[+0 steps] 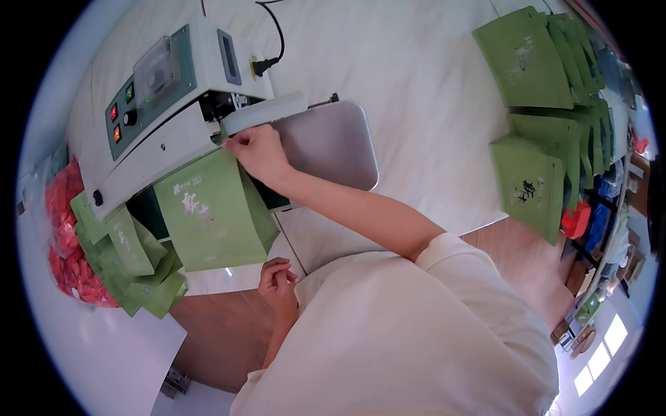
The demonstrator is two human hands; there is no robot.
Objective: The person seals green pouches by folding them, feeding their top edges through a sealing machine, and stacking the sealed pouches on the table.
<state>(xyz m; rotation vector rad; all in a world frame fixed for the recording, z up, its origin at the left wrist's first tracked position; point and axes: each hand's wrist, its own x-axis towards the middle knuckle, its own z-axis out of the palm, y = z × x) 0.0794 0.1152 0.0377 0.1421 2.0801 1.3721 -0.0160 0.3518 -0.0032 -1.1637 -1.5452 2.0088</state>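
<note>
A green pouch (208,215) with white and pink print hangs at the front of a band sealer (163,104), its top edge along the machine's slot. My right hand (258,152) pinches the pouch's top corner at the slot's right end. Below that, my left hand (277,276) is close to my body near the pouch's lower corner, apart from it. Its fingers are loosely curled with nothing seen in them. More green pouches (132,249) lie in a heap to the left of the sealer.
A metal tray (333,142) sits right of the sealer. Green pouches (531,62) stand in rows along the table's right side. A bag of red packets (66,236) is at far left. A black power plug (262,67) enters the sealer's side.
</note>
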